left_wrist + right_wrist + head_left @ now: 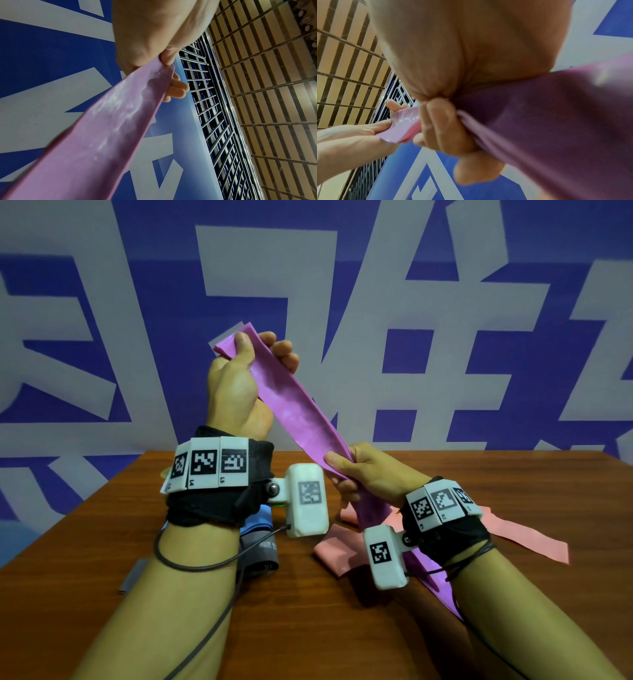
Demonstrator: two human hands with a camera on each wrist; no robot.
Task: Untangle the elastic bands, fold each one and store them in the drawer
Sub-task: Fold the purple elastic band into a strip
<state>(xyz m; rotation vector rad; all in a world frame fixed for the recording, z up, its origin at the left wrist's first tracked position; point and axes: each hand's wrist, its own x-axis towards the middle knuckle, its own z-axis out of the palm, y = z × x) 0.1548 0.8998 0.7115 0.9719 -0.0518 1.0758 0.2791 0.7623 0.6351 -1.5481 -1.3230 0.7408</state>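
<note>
A purple elastic band stretches slantwise in the air above the table. My left hand grips its upper end, thumb on top and fingers curled behind. Lower down, my right hand pinches the band, and the rest trails under my right wrist onto the table. In the left wrist view the purple band runs from my left hand's fingers toward the camera. In the right wrist view my right hand's fingers bunch the purple band. A pink band lies on the table behind my right wrist.
A blue band and a grey band lie on the wooden table under my left wrist. A blue and white banner fills the back wall. No drawer is in view.
</note>
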